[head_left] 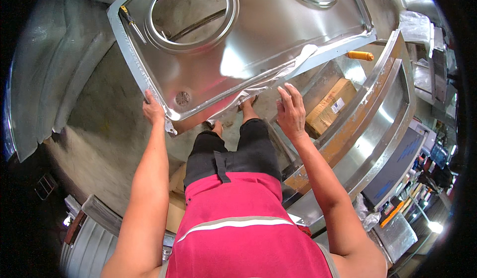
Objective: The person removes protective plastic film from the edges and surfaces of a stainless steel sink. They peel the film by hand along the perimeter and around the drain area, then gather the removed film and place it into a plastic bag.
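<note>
A shiny stainless-steel panel (278, 27) with two round raised-rim openings lies in front of me, tilted in view. My left hand (154, 110) grips its near left corner, fingers curled at the edge. Loose whitish film (283, 71) hangs crumpled along the near edge of the panel. Just short of that edge, my right hand (292, 111) is in the air with its fingers apart, holding nothing. At the panel's far left lies a screwdriver (132, 24) with a yellow and black handle. A small round perforated patch (183, 98) shows near my left hand.
An orange handle (360, 55) sticks out beyond the panel's right side. To the right stands a long metal frame (365, 106), with a cardboard box (330, 106) inside it. Large film-wrapped sheets (64, 64) stand at the left. Tools and a lit lamp (435, 227) are at the lower right.
</note>
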`<move>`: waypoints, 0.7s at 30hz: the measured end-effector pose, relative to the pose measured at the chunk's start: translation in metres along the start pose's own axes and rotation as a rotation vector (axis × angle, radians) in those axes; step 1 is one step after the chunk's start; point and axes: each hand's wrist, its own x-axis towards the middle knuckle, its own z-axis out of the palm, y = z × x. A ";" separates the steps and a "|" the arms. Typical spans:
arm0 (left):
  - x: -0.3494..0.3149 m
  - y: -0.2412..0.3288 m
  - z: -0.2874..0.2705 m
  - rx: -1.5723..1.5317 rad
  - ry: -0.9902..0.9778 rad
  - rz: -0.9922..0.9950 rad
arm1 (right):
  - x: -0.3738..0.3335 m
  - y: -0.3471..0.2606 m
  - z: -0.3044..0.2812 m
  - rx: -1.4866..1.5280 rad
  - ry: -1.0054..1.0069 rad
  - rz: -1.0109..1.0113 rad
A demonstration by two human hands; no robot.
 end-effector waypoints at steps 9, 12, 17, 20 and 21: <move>-0.001 0.011 -0.003 0.055 0.003 -0.052 | 0.045 0.008 0.047 -0.114 -0.349 -0.226; -0.005 0.015 -0.005 0.039 -0.010 -0.049 | 0.038 0.010 0.055 -0.084 -0.306 -0.296; -0.005 0.018 -0.007 0.100 -0.019 -0.062 | 0.037 0.007 0.071 -0.064 -0.206 -0.292; -0.005 0.018 -0.008 0.093 -0.017 -0.036 | 0.035 0.006 0.077 -0.038 -0.178 -0.260; -0.005 0.018 -0.008 0.079 -0.016 -0.040 | 0.033 0.005 0.078 -0.019 -0.161 -0.243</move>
